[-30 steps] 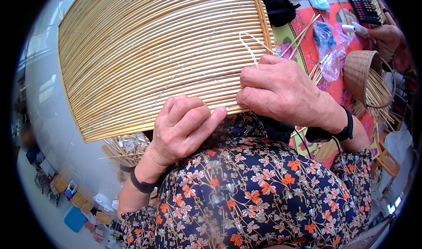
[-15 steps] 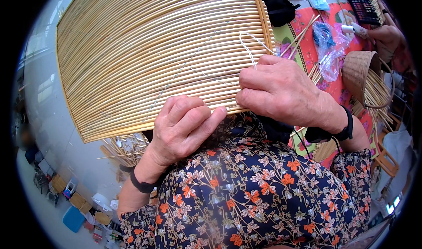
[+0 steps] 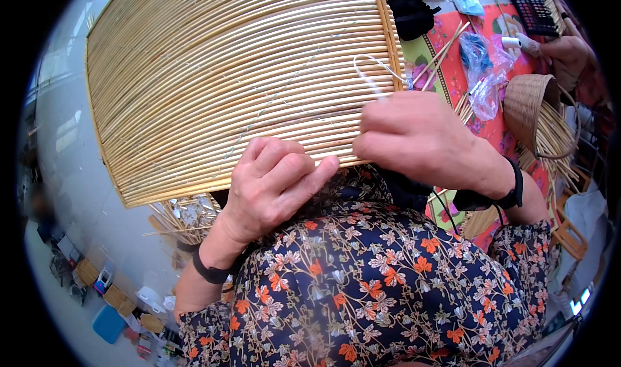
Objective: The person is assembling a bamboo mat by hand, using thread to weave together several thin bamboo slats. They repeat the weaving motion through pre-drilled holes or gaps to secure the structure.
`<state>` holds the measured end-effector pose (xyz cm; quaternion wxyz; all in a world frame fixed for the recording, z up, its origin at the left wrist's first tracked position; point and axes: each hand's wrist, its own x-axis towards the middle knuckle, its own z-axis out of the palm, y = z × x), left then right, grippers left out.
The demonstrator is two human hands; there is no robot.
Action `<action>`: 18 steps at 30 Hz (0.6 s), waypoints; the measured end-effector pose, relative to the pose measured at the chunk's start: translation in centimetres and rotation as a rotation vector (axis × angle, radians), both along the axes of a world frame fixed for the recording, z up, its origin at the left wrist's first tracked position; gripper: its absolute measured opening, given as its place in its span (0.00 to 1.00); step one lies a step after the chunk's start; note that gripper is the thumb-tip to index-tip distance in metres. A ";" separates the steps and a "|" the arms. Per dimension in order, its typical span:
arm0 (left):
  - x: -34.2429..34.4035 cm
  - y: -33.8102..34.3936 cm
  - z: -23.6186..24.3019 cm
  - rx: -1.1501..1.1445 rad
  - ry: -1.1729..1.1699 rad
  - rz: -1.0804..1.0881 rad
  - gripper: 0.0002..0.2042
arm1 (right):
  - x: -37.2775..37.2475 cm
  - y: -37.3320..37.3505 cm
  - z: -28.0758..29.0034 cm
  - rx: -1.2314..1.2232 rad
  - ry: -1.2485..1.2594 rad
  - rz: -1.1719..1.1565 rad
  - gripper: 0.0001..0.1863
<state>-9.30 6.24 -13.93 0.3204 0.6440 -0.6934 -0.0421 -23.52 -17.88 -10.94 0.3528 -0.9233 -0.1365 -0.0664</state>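
In the head view, clear plastic bags (image 3: 484,76) with blue contents are lying on the red flowered worktop (image 3: 453,85) at upper right, beside a white spool (image 3: 511,43) and a small basket (image 3: 527,105). The cane mat (image 3: 239,82) is filling the upper middle, its lower edge resting against the person's lap and its top edge running out of view. The left hand (image 3: 272,186) is curling closed on that lower edge. The right hand (image 3: 420,137) is pinching a white cord (image 3: 375,76) at the mat's right edge, its fingertips hidden. Small coloured boxes on the floor at lower left are too blurred to read.
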 end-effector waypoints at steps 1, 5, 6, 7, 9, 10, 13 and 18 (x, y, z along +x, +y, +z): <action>-0.1 0.0 0.3 0.008 0.009 0.005 0.20 | -0.5 -0.3 0.1 0.041 -0.020 -0.069 0.05; 0.3 -0.3 1.1 -0.031 0.000 0.030 0.20 | -3.8 -2.4 -1.2 1.008 -0.044 -0.790 0.09; 0.5 -0.7 1.4 -0.043 0.013 0.038 0.21 | -5.2 -2.6 -2.3 1.188 0.001 -0.826 0.10; 0.8 -1.0 1.8 -0.053 0.025 0.052 0.22 | -6.3 -2.8 -3.8 1.371 0.051 -0.850 0.10; 1.4 -2.0 2.5 -0.083 0.030 0.072 0.23 | -6.4 -0.6 -5.9 1.632 0.139 -0.898 0.11; 1.6 -2.5 2.8 -0.102 0.024 0.088 0.23 | -5.5 1.2 -5.8 1.725 0.244 -1.130 0.11; 2.7 -4.4 4.1 -0.130 0.061 0.113 0.24 | -3.5 3.8 -5.5 1.945 0.245 -0.689 0.16; 2.1 -4.4 5.1 -0.072 0.117 0.103 0.25 | -1.8 7.2 -5.3 1.875 0.172 -0.479 0.20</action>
